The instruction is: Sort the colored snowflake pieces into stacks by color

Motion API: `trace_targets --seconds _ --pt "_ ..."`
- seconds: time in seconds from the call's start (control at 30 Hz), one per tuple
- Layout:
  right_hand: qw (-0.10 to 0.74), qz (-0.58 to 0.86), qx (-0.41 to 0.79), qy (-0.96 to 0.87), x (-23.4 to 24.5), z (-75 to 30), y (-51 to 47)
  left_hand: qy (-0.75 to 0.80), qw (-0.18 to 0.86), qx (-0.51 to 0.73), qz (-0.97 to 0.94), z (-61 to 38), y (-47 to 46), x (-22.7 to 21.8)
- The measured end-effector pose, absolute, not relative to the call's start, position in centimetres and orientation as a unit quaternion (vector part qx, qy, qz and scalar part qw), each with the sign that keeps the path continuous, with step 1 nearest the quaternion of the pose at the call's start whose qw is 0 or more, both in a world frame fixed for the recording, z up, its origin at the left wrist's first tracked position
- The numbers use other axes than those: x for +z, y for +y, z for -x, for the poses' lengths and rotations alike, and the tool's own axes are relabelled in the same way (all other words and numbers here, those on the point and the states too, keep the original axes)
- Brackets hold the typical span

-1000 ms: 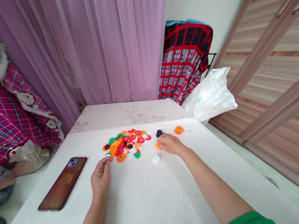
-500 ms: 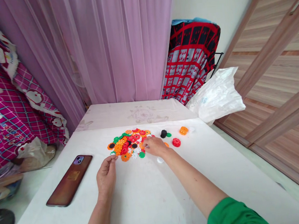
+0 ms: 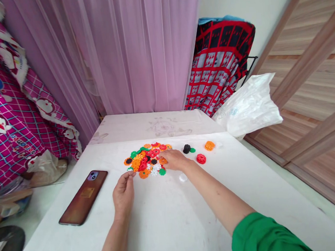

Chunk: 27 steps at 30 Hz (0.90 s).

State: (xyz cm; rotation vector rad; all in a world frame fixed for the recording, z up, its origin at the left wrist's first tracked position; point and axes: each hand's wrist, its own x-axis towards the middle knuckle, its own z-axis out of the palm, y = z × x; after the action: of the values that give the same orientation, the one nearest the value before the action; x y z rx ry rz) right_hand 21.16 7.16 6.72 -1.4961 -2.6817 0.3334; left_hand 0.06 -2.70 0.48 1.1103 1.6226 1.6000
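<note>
A heap of small flower-shaped plastic discs [image 3: 146, 160], red, orange, green, white and black, lies in the middle of the white table [image 3: 170, 220]. My right hand [image 3: 173, 159] reaches over the heap's right edge, fingers curled and pinched onto an orange disc. My left hand [image 3: 123, 193] rests on the table just below the heap's left side, fingers loosely bent and tips touching the nearest pieces, holding nothing I can see. Set apart to the right lie a black stack [image 3: 186, 148] with a green piece, a red disc [image 3: 200, 159], an orange stack [image 3: 209, 145] and a white disc [image 3: 183, 177].
A dark phone [image 3: 84, 197] lies on the table at the left. A white plastic bag [image 3: 248, 107] sits at the table's far right corner. Pink curtains hang behind, a red patterned blanket [image 3: 219, 63] is draped at the back right, pink bedding at left.
My right hand moved left from the separate pieces to the heap's right edge, leaving a red disc on the table. The left hand stayed put. The view shifted slightly.
</note>
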Motion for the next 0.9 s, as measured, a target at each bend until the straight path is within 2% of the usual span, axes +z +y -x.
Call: trace_targets --seconds 0.17,0.67,0.9 --pt "0.03 0.495 0.144 -0.856 7.1 -21.7 7.2 0.608 0.305 0.602 -0.418 0.0 -2.7 0.4" --pt "-0.007 0.442 0.072 -0.894 7.3 -21.0 7.5 0.604 0.305 0.607 -0.417 -0.1 -2.7 0.6" --pt "0.053 0.535 0.06 -0.841 9.2 -25.9 8.0 0.607 0.304 0.603 -0.419 0.0 -2.5 0.4"
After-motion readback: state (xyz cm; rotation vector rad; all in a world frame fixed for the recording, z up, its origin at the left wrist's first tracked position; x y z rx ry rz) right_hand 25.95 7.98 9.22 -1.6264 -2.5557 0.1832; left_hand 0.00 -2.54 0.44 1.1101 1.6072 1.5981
